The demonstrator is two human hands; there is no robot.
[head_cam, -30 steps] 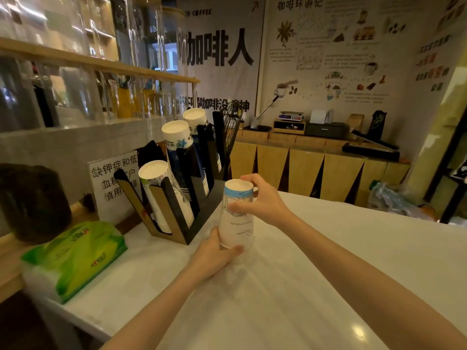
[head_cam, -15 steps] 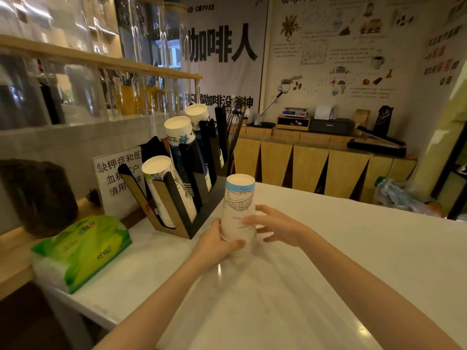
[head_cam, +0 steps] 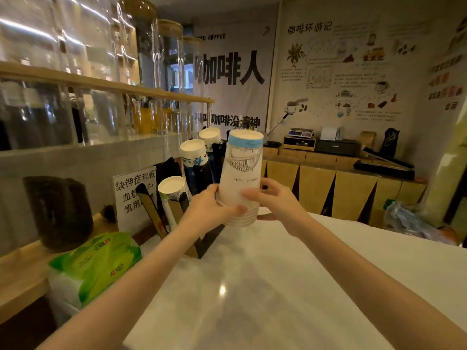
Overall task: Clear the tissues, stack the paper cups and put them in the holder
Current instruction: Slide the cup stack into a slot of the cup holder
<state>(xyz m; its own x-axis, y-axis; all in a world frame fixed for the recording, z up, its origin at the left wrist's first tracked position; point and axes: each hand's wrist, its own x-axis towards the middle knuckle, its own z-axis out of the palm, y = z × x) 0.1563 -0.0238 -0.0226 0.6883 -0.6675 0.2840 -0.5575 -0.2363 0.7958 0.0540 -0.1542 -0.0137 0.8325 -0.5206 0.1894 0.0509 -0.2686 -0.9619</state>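
**A:** Head view, and both hands are on it: the stack of upside-down white paper cups with the blue band round the top (head_cam: 241, 178) is up off the glossy white marble counter (head_cam: 290, 286). Left hand (head_cam: 211, 208) wraps the lower rims from the left side, thumb across the front. Right hand (head_cam: 274, 200) presses in from the other side, fingers spread on the cup wall.

**B:** So clamped between the two palms, then?

**A:** That's how I read it. The nested rims show at the bottom, several cups deep, and there's clear air under them.

**B:** And the holder?

**A:** Just behind and left of the stack: the black slanted cup holder with brown card dividers (head_cam: 202, 238). Three slots are filled, leaning stacks with white bottoms showing; the nearest one (head_cam: 171, 188) sits right by the left knuckles.

**B:** Tissues?

**A:** A green and white plastic pack of tissues (head_cam: 93, 261) lies at the counter's left edge. No loose ones that I can spot.

**B:** So stacking looks done?

**A:** I'd say so, this is the carry to the holder. Next move calls for tilting the stack to match the slant and finding a free slot. Whether one is open, I can't tell; the hands hide the near end.
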